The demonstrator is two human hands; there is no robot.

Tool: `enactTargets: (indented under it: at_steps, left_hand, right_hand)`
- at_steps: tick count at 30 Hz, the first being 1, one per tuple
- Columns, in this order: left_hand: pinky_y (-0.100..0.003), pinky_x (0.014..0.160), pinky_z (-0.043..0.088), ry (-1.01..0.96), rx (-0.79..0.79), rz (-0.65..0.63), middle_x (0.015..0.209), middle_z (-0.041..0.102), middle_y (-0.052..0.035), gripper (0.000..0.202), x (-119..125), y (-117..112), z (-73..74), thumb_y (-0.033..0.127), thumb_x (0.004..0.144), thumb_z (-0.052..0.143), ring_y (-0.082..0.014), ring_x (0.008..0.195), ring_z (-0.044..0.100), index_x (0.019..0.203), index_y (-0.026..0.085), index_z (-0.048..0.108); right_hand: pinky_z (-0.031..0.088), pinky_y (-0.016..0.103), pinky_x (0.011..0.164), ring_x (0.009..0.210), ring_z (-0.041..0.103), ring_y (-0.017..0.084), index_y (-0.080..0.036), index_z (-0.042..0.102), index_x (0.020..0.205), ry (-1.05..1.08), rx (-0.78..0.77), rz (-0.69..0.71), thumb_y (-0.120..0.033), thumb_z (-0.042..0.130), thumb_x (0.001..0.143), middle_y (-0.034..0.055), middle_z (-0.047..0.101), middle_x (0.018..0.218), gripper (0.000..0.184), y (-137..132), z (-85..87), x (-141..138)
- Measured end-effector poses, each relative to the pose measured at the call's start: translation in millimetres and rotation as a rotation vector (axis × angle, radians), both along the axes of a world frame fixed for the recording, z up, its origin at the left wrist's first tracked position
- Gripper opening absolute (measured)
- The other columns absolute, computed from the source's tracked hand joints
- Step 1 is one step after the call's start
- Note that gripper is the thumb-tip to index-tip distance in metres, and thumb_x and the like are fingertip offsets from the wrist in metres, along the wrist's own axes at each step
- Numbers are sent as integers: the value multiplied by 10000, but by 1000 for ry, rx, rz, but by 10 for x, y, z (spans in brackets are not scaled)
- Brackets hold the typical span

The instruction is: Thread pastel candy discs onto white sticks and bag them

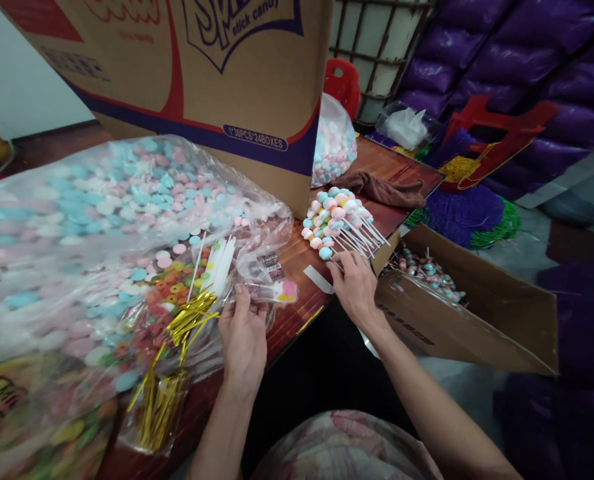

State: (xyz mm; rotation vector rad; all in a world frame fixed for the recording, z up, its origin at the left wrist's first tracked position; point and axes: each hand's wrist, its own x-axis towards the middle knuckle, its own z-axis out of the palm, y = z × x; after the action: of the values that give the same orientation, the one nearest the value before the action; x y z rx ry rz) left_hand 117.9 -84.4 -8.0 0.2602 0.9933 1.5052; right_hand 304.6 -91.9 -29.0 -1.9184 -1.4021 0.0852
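My left hand (244, 333) pinches a small clear plastic bag (285, 291) with a pink and yellow print at its end. My right hand (355, 287) is at the near edge of a stack of candy skewers (339, 212), pastel pink, blue and white pieces on white sticks. Its thumb and fingers close at the nearest skewer's stick, just below a blue candy (325, 253). Beside my left hand lie gold twist ties (193, 317), white sticks (221, 263) and orange and red ring candies (174, 283).
A big clear bag of pastel candies (101, 193) covers the table's left side. Behind it stands a large cardboard box (257, 87). An open carton (507, 320) with wrapped candies sits at right. A brown cloth (381, 189) lies behind the skewers.
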Motion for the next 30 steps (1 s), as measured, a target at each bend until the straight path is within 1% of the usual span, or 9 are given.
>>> enactTargets:
  at_steps: [1, 3, 6, 9, 13, 16, 21, 27, 30]
  left_hand:
    - [-244, 771, 533, -8, -5, -5, 886, 735, -11, 248, -20, 4, -10, 335, 715, 851, -100, 788, 656, 847, 185, 703]
    - [-299, 828, 546, -11, 3, -19, 922, 740, -22, 243, -48, 4, -19, 364, 747, 825, -134, 862, 675, 874, 198, 701]
    - [-339, 856, 552, -14, 25, -23, 986, 742, -33, 244, -74, 4, -26, 389, 782, 793, -156, 917, 680, 926, 215, 701]
    - [-336, 843, 555, -20, 14, -1, 969, 741, -38, 230, -105, 25, -40, 394, 811, 765, -158, 894, 683, 928, 206, 701]
    - [-333, 819, 561, -27, -45, 77, 845, 716, -35, 220, -143, 100, -38, 396, 885, 681, -144, 792, 672, 881, 176, 685]
    - [-293, 769, 561, -41, -85, 125, 791, 691, -28, 228, -148, 166, 1, 383, 919, 638, -127, 736, 655, 856, 166, 670]
    - [-222, 698, 538, -62, -101, 133, 820, 702, -33, 227, -139, 210, 44, 371, 941, 607, -109, 726, 650, 877, 163, 673]
    - [-239, 723, 527, 14, -19, 130, 815, 694, -9, 253, -142, 162, -24, 430, 872, 690, -114, 765, 662, 875, 179, 659]
    - [-257, 728, 525, 69, 26, 131, 892, 712, -11, 285, -137, 147, -25, 456, 837, 719, -128, 804, 674, 934, 195, 659]
  right_hand:
    - [363, 347, 795, 883, 531, 233, -188, 649, 884, -131, -49, -14, -257, 574, 923, 92, 647, 917, 109, 27, -39, 47]
    - [356, 363, 807, 908, 536, 255, -172, 669, 948, -292, -131, -18, -229, 586, 913, 120, 664, 948, 106, 75, -111, 104]
    - [363, 365, 804, 871, 554, 247, -165, 680, 892, -311, -146, -6, -210, 539, 936, 118, 672, 891, 154, 112, -169, 112]
    - [397, 340, 772, 805, 570, 208, -179, 673, 834, -82, -1, 32, -214, 485, 958, 81, 665, 846, 228, 53, -124, 66]
    - [443, 300, 688, 721, 581, 164, -200, 681, 830, 341, 183, 212, -272, 569, 930, 17, 653, 777, 166, -216, 84, -55]
    - [471, 304, 677, 716, 603, 160, -212, 692, 829, 437, 243, 332, -220, 616, 908, 14, 661, 775, 110, -470, 248, -165]
    - [497, 297, 653, 725, 626, 158, -219, 701, 886, 368, 314, 414, -110, 616, 903, 32, 672, 805, 139, -692, 356, -262]
    - [514, 323, 690, 754, 646, 174, -219, 721, 897, 125, 305, 440, -103, 611, 901, 56, 702, 838, 160, -710, 351, -172]
    - [509, 327, 694, 752, 641, 174, -215, 733, 892, 12, 284, 449, -103, 629, 889, 61, 710, 838, 153, -720, 366, -121]
